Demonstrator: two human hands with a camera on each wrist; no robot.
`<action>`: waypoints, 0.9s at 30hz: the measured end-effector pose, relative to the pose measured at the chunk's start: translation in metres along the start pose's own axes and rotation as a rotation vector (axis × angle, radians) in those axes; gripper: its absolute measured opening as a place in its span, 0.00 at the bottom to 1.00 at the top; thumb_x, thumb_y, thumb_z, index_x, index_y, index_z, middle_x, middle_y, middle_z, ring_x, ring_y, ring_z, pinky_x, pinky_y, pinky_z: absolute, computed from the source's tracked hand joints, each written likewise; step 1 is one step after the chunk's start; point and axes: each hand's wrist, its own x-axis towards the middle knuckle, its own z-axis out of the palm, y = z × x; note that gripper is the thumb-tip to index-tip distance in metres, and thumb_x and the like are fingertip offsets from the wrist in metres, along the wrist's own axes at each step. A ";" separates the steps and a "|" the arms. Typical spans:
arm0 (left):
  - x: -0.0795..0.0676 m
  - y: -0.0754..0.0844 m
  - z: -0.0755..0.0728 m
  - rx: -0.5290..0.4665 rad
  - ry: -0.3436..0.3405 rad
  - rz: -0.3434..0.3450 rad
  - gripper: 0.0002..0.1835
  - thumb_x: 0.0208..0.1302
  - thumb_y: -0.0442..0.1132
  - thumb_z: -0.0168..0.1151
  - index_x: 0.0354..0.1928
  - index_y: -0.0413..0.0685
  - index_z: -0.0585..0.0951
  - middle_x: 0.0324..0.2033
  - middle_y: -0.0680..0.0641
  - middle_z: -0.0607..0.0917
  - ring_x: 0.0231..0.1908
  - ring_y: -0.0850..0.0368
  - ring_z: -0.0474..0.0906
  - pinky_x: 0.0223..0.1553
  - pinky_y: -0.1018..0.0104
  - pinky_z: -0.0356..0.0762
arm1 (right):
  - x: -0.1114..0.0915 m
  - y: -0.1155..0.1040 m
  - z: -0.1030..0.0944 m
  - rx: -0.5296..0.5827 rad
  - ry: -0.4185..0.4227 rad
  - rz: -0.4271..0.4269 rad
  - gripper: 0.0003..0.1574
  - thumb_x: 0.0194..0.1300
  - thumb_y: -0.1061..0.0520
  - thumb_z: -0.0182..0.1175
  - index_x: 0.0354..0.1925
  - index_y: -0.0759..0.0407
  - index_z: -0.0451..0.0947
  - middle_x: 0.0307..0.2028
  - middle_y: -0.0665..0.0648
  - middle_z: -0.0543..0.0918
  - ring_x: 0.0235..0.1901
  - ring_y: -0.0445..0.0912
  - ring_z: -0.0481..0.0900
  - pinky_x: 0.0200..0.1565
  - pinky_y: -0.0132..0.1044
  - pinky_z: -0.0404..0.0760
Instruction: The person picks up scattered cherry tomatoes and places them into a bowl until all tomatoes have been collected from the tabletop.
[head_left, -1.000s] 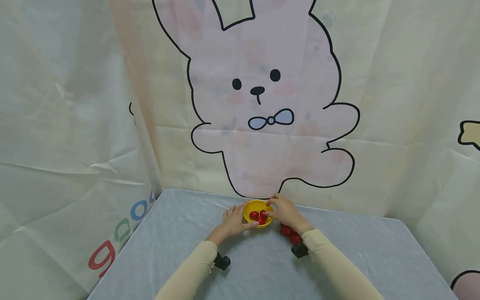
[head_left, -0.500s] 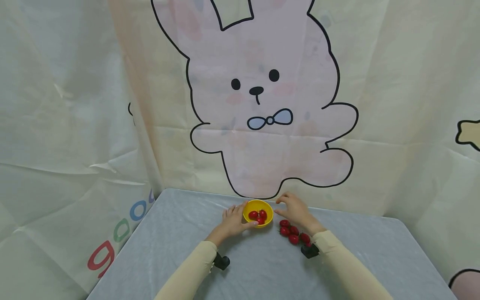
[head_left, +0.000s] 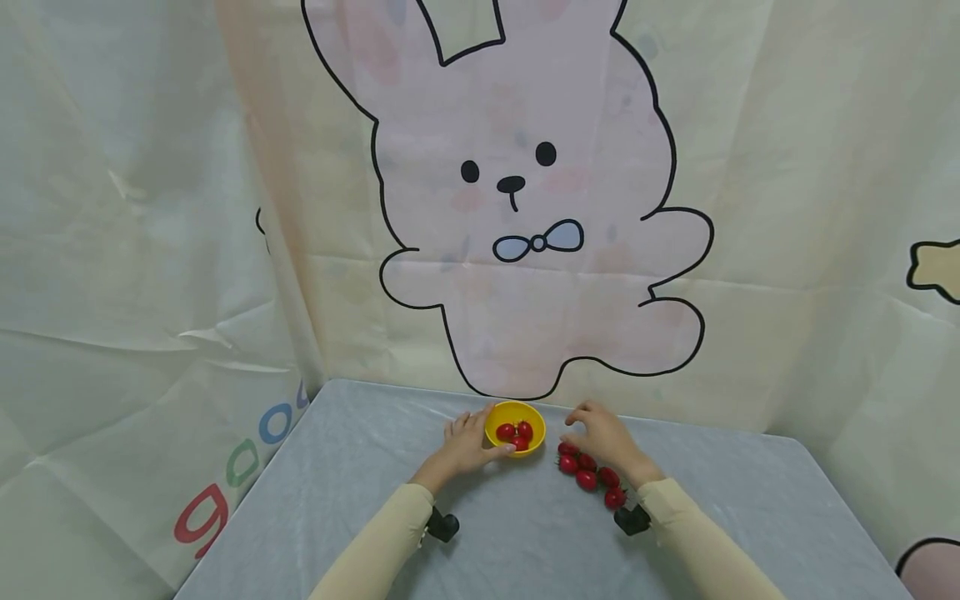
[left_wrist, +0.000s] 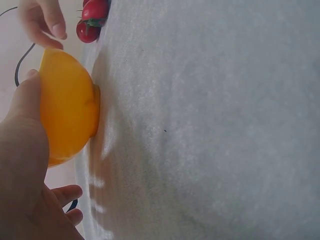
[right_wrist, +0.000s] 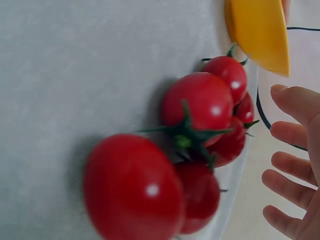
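Note:
A yellow bowl (head_left: 513, 411) stands near the table's back edge, with a few red cherry tomatoes (head_left: 506, 432) inside. My left hand (head_left: 463, 443) holds its left side, thumb at the near rim and fingers toward the far side. In the left wrist view the bowl (left_wrist: 70, 105) is seen from the side, its foot by the cloth. My right hand (head_left: 606, 437) hovers just right of the bowl, fingers loosely bent with nothing between them. Beside and below it lie several cherry tomatoes (head_left: 587, 480) with green stems; in the right wrist view a large tomato (right_wrist: 132, 187) is closest.
A grey cloth covers the table (head_left: 517, 533). Behind it hangs a pale curtain with a cartoon rabbit (head_left: 525, 292). Black wrist cameras sit under both forearms, the right one (head_left: 632, 520) close to the nearest tomato.
My right hand has come away from the bowl, moving right and back over the loose tomatoes, leaving more of them visible. The left hand stays on the bowl.

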 end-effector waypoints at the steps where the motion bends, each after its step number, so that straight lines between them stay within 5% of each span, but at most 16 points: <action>1: 0.000 -0.001 0.001 -0.002 0.001 -0.002 0.53 0.57 0.74 0.58 0.78 0.59 0.51 0.75 0.41 0.62 0.74 0.35 0.52 0.73 0.31 0.39 | -0.001 0.001 0.001 -0.012 -0.002 0.001 0.18 0.58 0.46 0.71 0.41 0.56 0.85 0.44 0.55 0.81 0.42 0.51 0.80 0.48 0.51 0.81; 27: -0.004 0.002 -0.002 -0.007 0.005 0.006 0.53 0.58 0.73 0.58 0.78 0.57 0.52 0.74 0.41 0.63 0.74 0.35 0.53 0.73 0.30 0.41 | -0.013 0.001 0.012 -0.106 -0.068 0.091 0.21 0.52 0.37 0.73 0.30 0.51 0.84 0.38 0.55 0.83 0.34 0.46 0.76 0.42 0.44 0.82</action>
